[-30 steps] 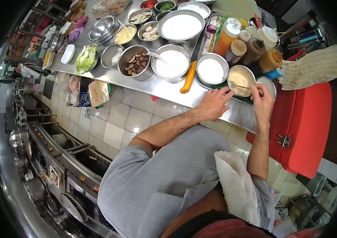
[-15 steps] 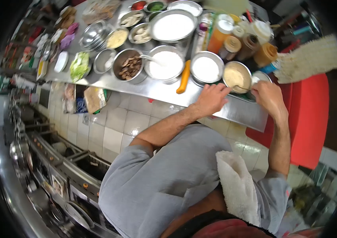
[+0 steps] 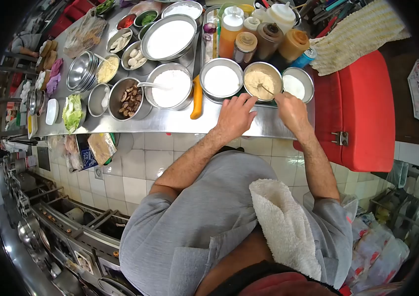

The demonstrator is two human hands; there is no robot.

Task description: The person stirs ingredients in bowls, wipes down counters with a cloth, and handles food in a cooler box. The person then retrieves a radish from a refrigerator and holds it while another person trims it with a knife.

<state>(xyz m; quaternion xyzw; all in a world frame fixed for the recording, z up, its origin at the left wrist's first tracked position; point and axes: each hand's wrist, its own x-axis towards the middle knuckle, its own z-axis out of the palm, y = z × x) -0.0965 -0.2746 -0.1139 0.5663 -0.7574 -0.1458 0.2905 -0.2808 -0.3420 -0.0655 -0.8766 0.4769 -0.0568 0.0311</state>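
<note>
My right hand [image 3: 293, 112] is closed on the thin handle of a spoon [image 3: 267, 91], whose end sits in beige powder in a steel bowl [image 3: 248, 68]. What the spoon's bowl carries is hidden in the powder. My left hand [image 3: 235, 114] lies over the counter's front edge with its fingers apart, close to that bowl and holding nothing. To the right stands a steel bowl of white granules [image 3: 294, 87]. On the left is a larger steel bowl of white powder [image 3: 221, 80].
An orange-handled tool [image 3: 196, 98] lies on the steel counter [image 3: 162, 121]. Sauce bottles [image 3: 268, 42] and a blue can [image 3: 303, 57] stand behind the bowls. A bowl of sliced mushrooms [image 3: 129, 100] is farther left. A red cooler box [image 3: 355, 108] stands at right.
My right hand has moved from the white granule bowl to the beige powder bowl and grips the spoon there. My left hand has drawn slightly back from that bowl. The view has turned.
</note>
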